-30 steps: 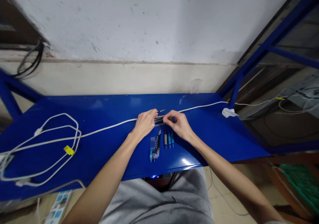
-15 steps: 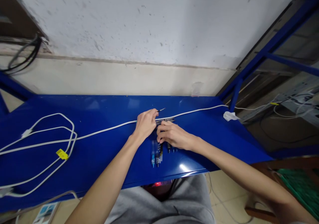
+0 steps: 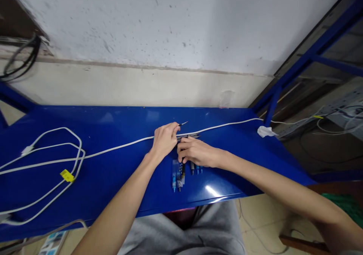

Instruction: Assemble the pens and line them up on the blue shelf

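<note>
My left hand (image 3: pixel 165 137) is closed around a slim pen (image 3: pixel 183 124), whose dark front and thin pale point stick out past the fingers to the upper right. My right hand (image 3: pixel 197 152) is beside it, palm down, with bent fingers drawn together; whatever the fingertips grip is hidden. Just below those fingertips lie clear pen barrels (image 3: pixel 174 179) with blue and dark ends, side by side. Several more pens (image 3: pixel 197 170) show partly from under the right hand. Thin dark and silvery pen pieces (image 3: pixel 194 136) lie crosswise above it.
A white cable (image 3: pixel 116 148) runs across the blue table (image 3: pixel 119 187), passing by my hands, with loops and a yellow tag (image 3: pixel 67 175) at left. Crumpled white tissue (image 3: pixel 266 131) lies at right. Behind stands a wall (image 3: pixel 136 85); a blue frame post (image 3: pixel 273 104) rises at right.
The view has shifted slightly. Both hands keep nearly the same place; the pen in my left hand points up a little more, and more of the pens below my right hand shows.
</note>
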`<state>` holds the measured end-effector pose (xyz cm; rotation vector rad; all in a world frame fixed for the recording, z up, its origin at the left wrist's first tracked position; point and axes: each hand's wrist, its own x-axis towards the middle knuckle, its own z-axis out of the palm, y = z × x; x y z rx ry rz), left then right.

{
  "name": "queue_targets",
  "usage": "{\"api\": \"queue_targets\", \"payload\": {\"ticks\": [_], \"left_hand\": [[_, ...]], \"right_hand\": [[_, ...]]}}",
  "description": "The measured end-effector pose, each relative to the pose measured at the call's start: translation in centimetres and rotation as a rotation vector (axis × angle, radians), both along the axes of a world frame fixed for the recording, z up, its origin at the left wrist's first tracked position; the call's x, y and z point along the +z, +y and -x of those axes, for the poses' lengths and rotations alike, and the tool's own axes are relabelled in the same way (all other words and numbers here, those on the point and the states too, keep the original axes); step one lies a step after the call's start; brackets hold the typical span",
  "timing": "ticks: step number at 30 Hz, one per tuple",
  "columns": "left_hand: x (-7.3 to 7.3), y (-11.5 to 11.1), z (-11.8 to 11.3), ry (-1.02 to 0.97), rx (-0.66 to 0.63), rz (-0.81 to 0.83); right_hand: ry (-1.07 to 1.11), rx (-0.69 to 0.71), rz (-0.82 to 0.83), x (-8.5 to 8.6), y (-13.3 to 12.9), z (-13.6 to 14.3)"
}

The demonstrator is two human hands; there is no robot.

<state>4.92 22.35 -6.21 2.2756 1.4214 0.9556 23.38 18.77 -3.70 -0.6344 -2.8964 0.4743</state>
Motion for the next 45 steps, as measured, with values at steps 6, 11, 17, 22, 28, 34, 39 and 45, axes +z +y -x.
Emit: {"api": "queue_targets", "payload": {"ticks": [6, 11, 17, 22, 28, 34, 39, 45], "left_hand": [[-0.1, 0.2, 0.1, 0.0, -0.009, 0.012], [-0.2, 0.3, 0.3, 0.009, -0.013, 0.014], [0.0, 0.2, 0.3, 0.011, -0.013, 0.017], [0.2, 0.0, 0.2, 0.01, -0.026, 0.012], [0.2, 0.0, 0.3, 0.007, -0.023, 0.008], [0.3, 0.1, 0.3, 0.021, -0.016, 0.028], [0.1, 0.1, 0.3, 0.048, -0.003, 0.026], [-0.1, 0.3, 0.4, 0.067, 0.013, 0.03]], "right_hand": [[-0.008, 0.064, 0.062, 0.2, 0.7, 0.5], [-0.027, 0.1, 0.13, 0.5, 1.3, 0.9], [-0.044, 0.128, 0.241, 0.5, 2.0, 0.9], [-0.043, 0.158, 0.215, 0.1, 2.2, 0.8], [-0.057, 0.191, 0.155, 0.6, 2.3, 0.9], [-0.096, 0.21, 0.137, 1.0, 2.3, 0.9], [-0.157, 0.246, 0.082, 1.7, 2.0, 1.3], [-0.194, 0.246, 0.007, 2.1, 1.7, 1.4]]}}
